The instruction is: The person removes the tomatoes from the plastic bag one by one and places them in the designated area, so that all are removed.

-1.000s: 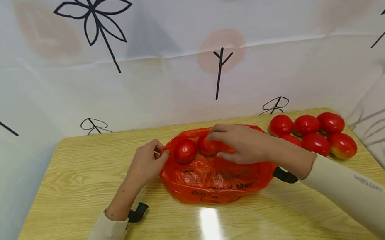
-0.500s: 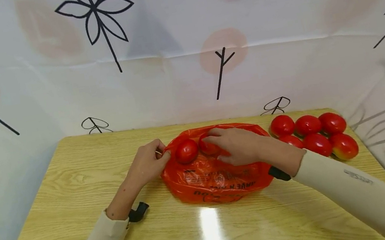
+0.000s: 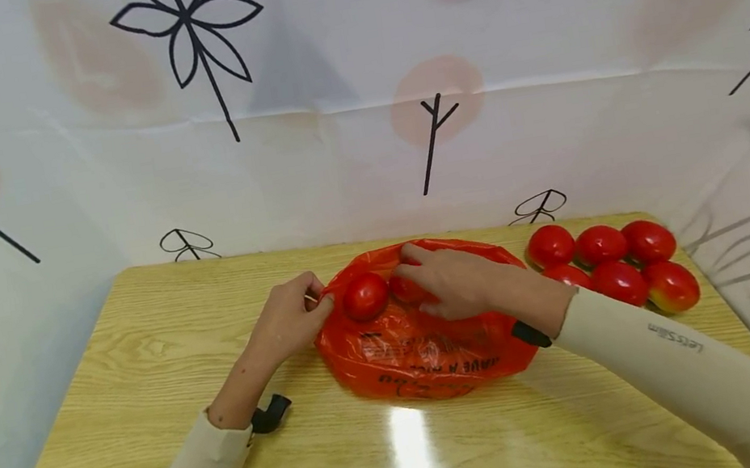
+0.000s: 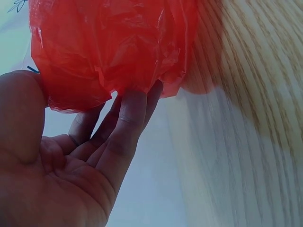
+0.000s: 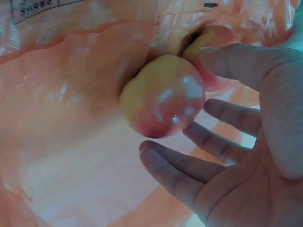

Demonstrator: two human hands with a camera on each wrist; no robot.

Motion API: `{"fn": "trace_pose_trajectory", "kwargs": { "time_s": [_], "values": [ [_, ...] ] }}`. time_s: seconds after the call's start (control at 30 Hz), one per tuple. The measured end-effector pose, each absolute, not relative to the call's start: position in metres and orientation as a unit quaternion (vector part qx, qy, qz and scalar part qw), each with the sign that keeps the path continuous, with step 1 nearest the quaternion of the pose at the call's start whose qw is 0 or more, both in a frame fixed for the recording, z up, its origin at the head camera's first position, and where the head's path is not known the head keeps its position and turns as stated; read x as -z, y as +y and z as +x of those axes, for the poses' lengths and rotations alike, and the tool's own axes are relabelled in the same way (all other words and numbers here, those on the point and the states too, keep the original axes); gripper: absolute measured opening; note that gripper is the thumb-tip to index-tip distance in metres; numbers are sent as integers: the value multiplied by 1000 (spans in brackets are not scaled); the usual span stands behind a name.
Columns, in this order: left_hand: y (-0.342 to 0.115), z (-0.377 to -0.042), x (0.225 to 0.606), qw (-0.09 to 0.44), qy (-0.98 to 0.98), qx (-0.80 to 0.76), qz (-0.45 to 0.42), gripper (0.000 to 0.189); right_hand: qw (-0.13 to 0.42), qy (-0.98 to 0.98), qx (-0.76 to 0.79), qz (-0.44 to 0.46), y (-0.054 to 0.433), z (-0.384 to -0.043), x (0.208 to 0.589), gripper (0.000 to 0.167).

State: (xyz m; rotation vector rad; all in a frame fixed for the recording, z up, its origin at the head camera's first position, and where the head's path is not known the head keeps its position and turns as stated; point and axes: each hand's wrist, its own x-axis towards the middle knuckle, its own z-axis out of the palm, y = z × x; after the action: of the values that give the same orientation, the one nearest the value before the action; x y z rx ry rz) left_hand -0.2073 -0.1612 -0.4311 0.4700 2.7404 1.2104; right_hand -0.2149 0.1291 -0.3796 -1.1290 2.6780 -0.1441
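A red plastic bag (image 3: pixel 433 368) with dark printing lies on the table, its mouth spread open. Two glossy red fruits sit in it side by side, the left fruit (image 3: pixel 365 295) in plain sight and the right fruit (image 3: pixel 404 288) partly hidden. My left hand (image 3: pixel 289 321) pinches the bag's left rim; the left wrist view shows its fingertips on the plastic (image 4: pixel 118 42). My right hand (image 3: pixel 459 282) is over the right fruit, its fingers loosely spread. In the right wrist view the nearer fruit (image 5: pixel 163 97) looks yellow and red, beside the fingers, with another fruit (image 5: pixel 215 35) behind the thumb.
Several more red fruits (image 3: pixel 617 283) lie grouped at the table's back right, just right of the bag. The wooden table (image 3: pixel 145 360) meets a patterned cloth backdrop (image 3: pixel 349 164) behind. A black wrist strap piece (image 3: pixel 271 414) hangs by the left wrist.
My right hand and forearm have shifted slightly left, and one finger has lifted above the right fruit. My left hand stays at the bag's rim.
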Motion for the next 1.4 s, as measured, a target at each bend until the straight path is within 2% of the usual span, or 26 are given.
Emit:
{"fn": "trace_pose_trajectory", "kwargs": {
  "time_s": [0.3,0.9,1.4],
  "values": [
    [-162,-208,431,56,899,-402,162,10,129,918,36,-373,124,-218,385,60],
    [-161,-207,431,59,900,-405,151,9,84,909,32,-407,123,-225,394,60],
    [-162,-207,429,44,902,-405,147,9,94,907,33,-410,125,-217,386,68]
  ]
}}
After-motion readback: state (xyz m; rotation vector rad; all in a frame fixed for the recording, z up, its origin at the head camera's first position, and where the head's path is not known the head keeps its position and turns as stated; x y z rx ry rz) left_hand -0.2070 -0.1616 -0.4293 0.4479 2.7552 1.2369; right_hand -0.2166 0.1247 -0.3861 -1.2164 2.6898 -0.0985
